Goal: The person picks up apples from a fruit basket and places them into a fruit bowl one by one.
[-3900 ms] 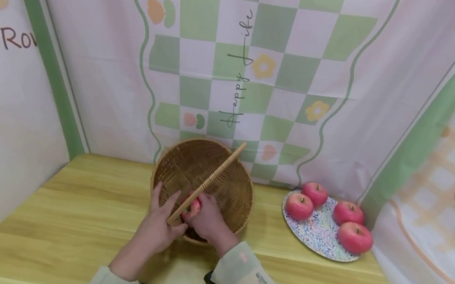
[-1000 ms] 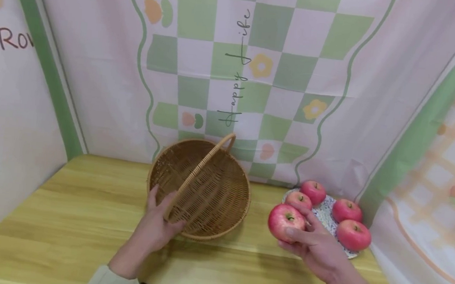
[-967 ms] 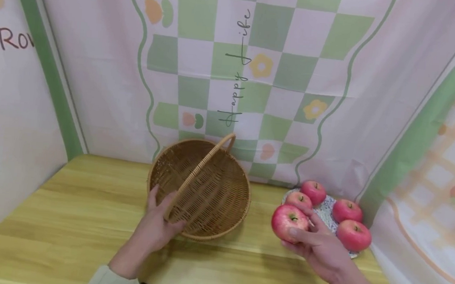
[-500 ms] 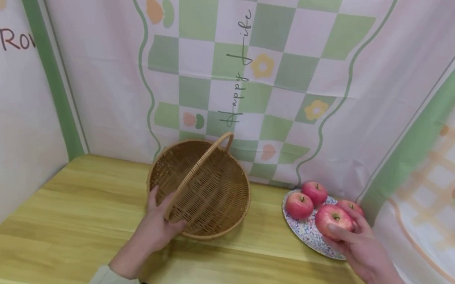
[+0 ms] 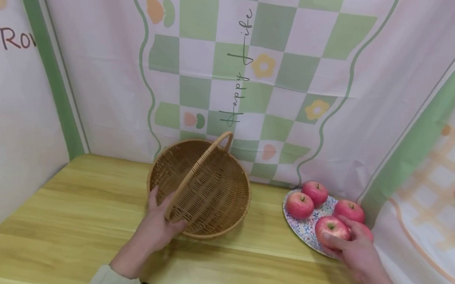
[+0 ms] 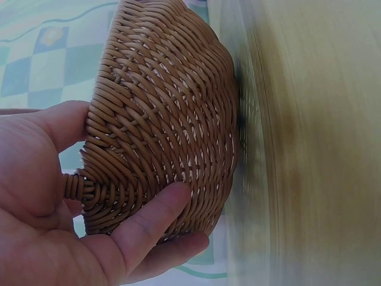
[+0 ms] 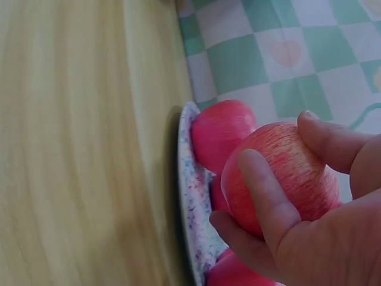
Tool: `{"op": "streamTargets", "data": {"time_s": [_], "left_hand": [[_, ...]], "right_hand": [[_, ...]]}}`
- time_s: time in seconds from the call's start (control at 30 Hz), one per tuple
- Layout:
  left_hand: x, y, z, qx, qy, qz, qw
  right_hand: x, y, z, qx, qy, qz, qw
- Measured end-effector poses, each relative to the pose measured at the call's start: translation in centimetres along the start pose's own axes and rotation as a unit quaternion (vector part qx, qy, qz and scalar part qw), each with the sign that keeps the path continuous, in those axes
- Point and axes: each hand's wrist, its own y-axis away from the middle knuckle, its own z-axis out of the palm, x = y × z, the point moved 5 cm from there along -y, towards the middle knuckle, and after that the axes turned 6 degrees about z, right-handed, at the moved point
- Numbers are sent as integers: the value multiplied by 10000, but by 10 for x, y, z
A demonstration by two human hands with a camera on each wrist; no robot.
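A woven basket (image 5: 215, 186) with an arched handle (image 5: 195, 173) stands tilted toward me, its inner weave showing. My left hand (image 5: 157, 229) grips its near rim at the foot of the handle; in the left wrist view the thumb lies over the rim and other fingers press the outer wicker (image 6: 172, 119). At the right, my right hand (image 5: 364, 258) holds a red apple (image 5: 331, 232) over the front of a speckled plate (image 5: 305, 234). The right wrist view shows fingers and thumb round this apple (image 7: 286, 173), close above the plate.
Several other red apples sit on the plate: two at its left side (image 5: 299, 206) and two at its right (image 5: 350, 209), the nearer right one partly behind my hand. A checkered cloth (image 5: 234, 69) hangs behind the wooden table (image 5: 80, 219).
My right hand has taken the apple out of the basket and carried it right, over the plate, lowering it slightly in the last half second. The left hand stays at the basket rim.
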Motion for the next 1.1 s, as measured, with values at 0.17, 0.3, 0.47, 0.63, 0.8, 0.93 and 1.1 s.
{"op": "streamTargets", "data": {"time_s": [0.17,0.3,0.47,0.63,0.8,0.93,1.1], "left_hand": [[-2,0,0,14,-74,34,10000],[-2,1,-1,0,-60,29,10000],[-1,1,-1,-7,-15,65,10000],[-1,1,1,-21,-3,61,10000],[-2,0,1,-20,-53,15,10000],[-3,0,1,-12,-56,14,10000],[-3,-1,1,-46,-72,14,10000]], "right_hand": [[5,-1,5,20,383,185,9991],[6,-3,8,91,516,355,9980],[6,-3,12,133,562,542,9969],[5,-4,13,308,992,529,9932],[6,-5,12,492,1443,487,9871],[6,-7,14,467,1522,443,9863],[7,-8,16,282,1592,381,9861]]}}
